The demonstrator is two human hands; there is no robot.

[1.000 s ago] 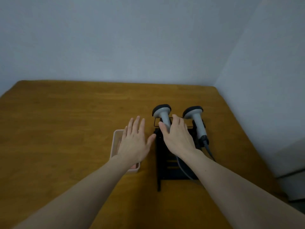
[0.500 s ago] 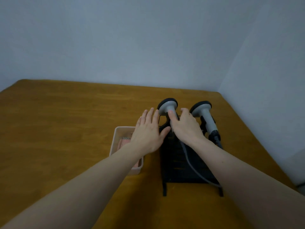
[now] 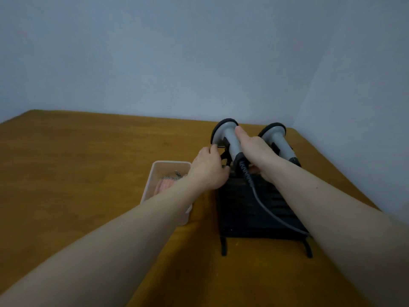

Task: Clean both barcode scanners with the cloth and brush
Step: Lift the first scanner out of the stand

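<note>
Two grey barcode scanners with black heads stand in a black stand [image 3: 250, 209]. My right hand [image 3: 254, 149] is wrapped around the handle of the left scanner [image 3: 226, 131], its thumb lying up along the grey body. My left hand [image 3: 208, 169] touches the left side of that scanner and the stand's top, fingers curled. The right scanner [image 3: 275, 134] stays untouched behind my right wrist. A grey cable [image 3: 261, 202] runs from the left scanner down over the stand. A pink cloth [image 3: 162, 186] lies in a beige tray [image 3: 155, 173]; no brush can be made out.
The wooden table [image 3: 77, 173] spreads wide to the left. A blue-grey wall rises behind it and another closes in on the right, near the stand.
Both hands moved forward onto the left scanner. My right hand went from resting flat on it to closing around its handle; my left hand left the tray area and reached the scanner's side.
</note>
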